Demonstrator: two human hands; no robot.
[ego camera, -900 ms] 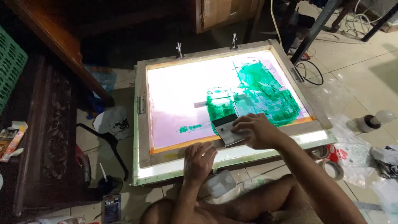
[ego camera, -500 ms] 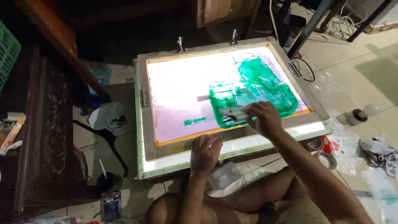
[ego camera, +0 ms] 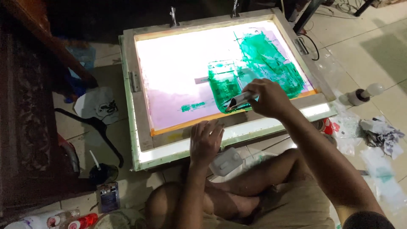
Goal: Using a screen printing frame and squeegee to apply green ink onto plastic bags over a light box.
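Since the earlier frame, I note that the right hand has lifted the squeegee off its flat stroke, so that it now stands tilted on the mesh with its dark blade edge down; the left hand has stayed pressed on the near rail.

I observe the printing screen lying flat over a lit table, its mesh glowing pink-white; green ink is smeared over the screen's right half in a streaked patch, with a denser green rectangle nearer the centre and a small green fleck towards the screen's near-left part; an orange band runs along the screen's near edge.

Right hand: fingers curled tight round the squeegee's pale handle, positioned over the screen's near-right area, just at the lower edge of the green patch; blade touching the mesh.

Left hand: open, fingers spread, palm down on the wooden frame at the screen's near side; it holds nothing.

A white plastic jug lies just below the screen's near edge, beside my knee.
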